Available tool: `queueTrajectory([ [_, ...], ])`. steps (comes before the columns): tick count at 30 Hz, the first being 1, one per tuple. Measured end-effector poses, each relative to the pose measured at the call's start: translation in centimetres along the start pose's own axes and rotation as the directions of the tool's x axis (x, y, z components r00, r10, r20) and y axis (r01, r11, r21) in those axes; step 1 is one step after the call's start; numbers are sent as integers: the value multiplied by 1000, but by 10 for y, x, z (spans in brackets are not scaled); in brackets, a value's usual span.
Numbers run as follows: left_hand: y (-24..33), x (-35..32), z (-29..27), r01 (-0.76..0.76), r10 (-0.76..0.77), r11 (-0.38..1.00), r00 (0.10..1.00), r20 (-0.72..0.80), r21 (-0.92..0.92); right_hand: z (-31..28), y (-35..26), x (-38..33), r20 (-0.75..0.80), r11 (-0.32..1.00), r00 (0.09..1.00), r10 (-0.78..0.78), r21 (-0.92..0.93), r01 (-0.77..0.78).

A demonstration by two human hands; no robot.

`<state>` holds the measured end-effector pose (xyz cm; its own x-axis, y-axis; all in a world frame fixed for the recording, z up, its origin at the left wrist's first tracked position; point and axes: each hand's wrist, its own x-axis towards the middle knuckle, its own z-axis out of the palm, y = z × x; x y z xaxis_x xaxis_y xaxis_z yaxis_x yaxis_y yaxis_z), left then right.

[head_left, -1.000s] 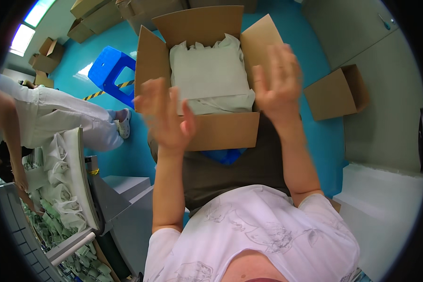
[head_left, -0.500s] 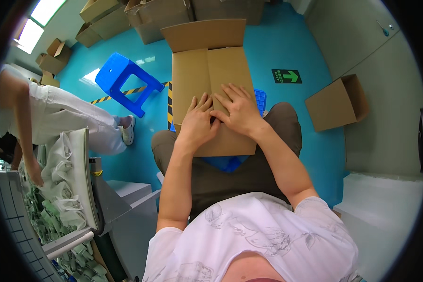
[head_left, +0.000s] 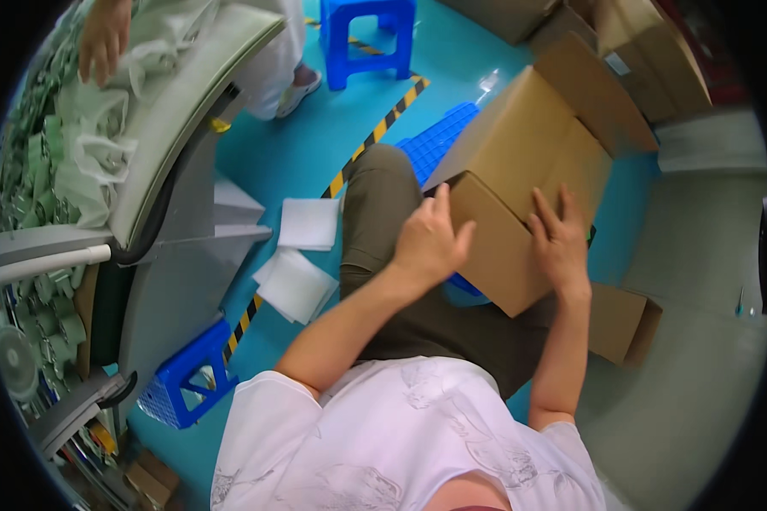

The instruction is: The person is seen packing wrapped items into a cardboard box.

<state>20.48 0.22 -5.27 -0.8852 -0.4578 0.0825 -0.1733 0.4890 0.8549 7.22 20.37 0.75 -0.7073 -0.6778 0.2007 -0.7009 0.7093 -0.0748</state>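
A brown cardboard box (head_left: pixel 528 145) stands before my knees with its two long top flaps folded inward, meeting at a middle seam. Its far end flap (head_left: pixel 592 89) sticks up, and the near end flap (head_left: pixel 494 247) slopes toward me. My left hand (head_left: pixel 430 243) is beside the box's near left corner, fingers apart and holding nothing; whether a fingertip touches the cardboard I cannot tell. Spread fingers of my right hand (head_left: pixel 561 243) rest on the box near its right edge. Under the box, a blue plastic grid surface (head_left: pixel 443 140) shows.
White foam-like sheets (head_left: pixel 307 223) lie on the floor to the left, near a blue stool (head_left: pixel 187 375). A grey workbench (head_left: pixel 179 136) holds many pale green parts; a co-worker's hand (head_left: pixel 105 43) is over it. Another blue stool (head_left: pixel 366 38) and a small carton (head_left: pixel 622 324) stand around.
The view has swung left, so the box appears turned and further right. My left hand has left the box's top for its near left corner. My right hand has moved toward the right edge.
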Motion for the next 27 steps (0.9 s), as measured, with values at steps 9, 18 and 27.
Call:
queueTrajectory([
  [9, 19, -24, -50, 66, -52, 946, 997, 53, -317, -42, -19, 40, 366, 991, 922, 130, -10, -136],
  [18, 42, -48, -53, -139, 173, 793, 985, 0, -593, -50, -4, 58, 456, 997, 888, 49, 27, -69],
  [27, 61, -46, -29, -413, 395, 820, 909, -130, -396, -39, 13, 43, 397, 998, 915, -68, 15, 68],
])
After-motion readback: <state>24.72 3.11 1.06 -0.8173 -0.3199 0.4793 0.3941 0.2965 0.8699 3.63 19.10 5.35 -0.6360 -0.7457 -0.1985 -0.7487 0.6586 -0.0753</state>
